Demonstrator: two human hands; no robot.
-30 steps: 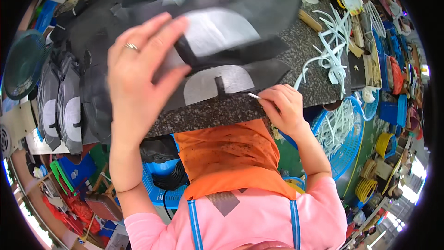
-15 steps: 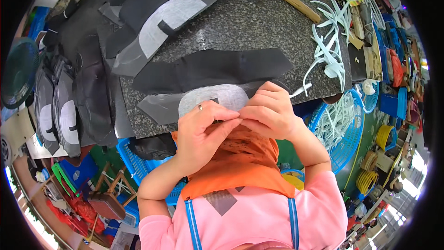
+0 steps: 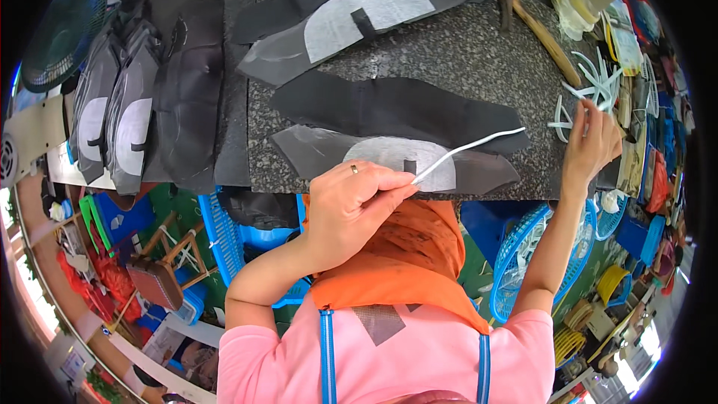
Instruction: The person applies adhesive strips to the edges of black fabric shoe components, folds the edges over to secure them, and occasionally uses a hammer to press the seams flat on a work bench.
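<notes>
My left hand (image 3: pixel 351 206), with a ring on one finger, pinches one end of a thin white strip (image 3: pixel 467 151) that reaches up and right over a black cut piece with a white patch (image 3: pixel 396 157). That piece lies at the near edge of the speckled stone slab (image 3: pixel 464 52). My right hand (image 3: pixel 591 142) is stretched out to the right, its fingers at a loose pile of white strips (image 3: pixel 591 86); whether it grips one I cannot tell. A second black piece (image 3: pixel 396 105) lies just beyond the first.
More black pieces with white patches (image 3: pixel 366 7) lie at the slab's far side, and stacks of them (image 3: pixel 127 105) sit at the left. A wooden-handled hammer (image 3: pixel 538 26) rests at the far right. Blue plastic baskets (image 3: pixel 523 254) stand below the slab.
Both hands were together at the near edge of the slab. Now the left hand holds a white strip and the right hand has reached out right to the strip pile.
</notes>
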